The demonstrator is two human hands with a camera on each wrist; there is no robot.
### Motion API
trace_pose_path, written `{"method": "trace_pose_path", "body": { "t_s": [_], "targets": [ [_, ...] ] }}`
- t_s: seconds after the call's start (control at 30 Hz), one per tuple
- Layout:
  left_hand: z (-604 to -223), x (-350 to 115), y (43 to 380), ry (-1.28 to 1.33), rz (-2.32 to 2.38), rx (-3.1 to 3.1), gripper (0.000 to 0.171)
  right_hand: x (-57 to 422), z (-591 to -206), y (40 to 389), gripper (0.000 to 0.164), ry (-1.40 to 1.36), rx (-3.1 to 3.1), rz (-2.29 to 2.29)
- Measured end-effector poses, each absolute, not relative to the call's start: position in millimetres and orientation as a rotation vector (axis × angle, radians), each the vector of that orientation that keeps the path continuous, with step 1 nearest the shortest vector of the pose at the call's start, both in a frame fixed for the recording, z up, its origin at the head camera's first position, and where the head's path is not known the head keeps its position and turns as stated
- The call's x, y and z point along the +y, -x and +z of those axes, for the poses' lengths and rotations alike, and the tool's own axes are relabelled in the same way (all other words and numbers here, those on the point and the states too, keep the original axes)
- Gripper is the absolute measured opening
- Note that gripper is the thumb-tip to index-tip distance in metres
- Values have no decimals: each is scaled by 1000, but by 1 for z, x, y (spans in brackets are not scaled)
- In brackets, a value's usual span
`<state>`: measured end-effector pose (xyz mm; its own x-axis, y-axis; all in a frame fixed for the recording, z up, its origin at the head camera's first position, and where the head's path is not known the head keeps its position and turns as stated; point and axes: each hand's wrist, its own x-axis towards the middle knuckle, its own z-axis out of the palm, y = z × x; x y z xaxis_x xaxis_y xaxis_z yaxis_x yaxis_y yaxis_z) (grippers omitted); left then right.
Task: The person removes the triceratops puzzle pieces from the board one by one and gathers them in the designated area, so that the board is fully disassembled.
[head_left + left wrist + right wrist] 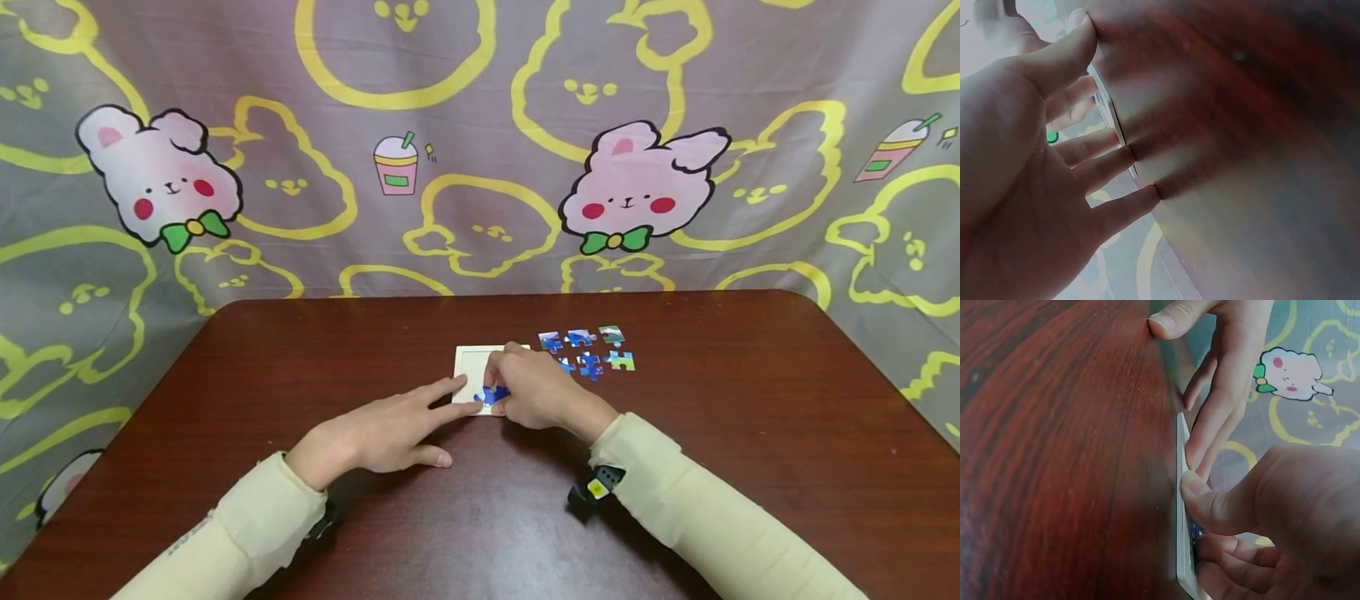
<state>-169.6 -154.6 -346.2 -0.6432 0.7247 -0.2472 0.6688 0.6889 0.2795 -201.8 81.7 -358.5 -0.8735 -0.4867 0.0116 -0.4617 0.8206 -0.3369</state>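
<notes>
A white puzzle board [471, 363] with a thin line round its inside lies flat on the table. A blue jigsaw piece [491, 396] is at the board's front part, and my right hand [542, 388] pinches it with curled fingers and thumb. In the right wrist view the thumb [1207, 501] comes down at the board's near edge. My left hand [386, 429] lies spread from the left, its straight index fingertip at the board's front left, close to the piece. The left thumb points away from the board, over the table.
Several loose jigsaw pieces [580, 337] in blue, grey and green lie in two rows to the right of the board, partly behind my right hand. The brown table [225, 400] ends at a patterned cloth backdrop [480, 225].
</notes>
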Motion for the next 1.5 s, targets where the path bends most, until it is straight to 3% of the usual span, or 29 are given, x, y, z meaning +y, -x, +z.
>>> {"method": "trace_pose_path", "body": {
  "t_s": [0.73,1.5],
  "targets": [
    [-349,-156,169,-1078,249,2556,69,93,-366,199,28,845,2826,-865],
    [-346,-152,170,-1057,227,2559,69,106,-361,196,24,865,2802,-927]
  ]
}}
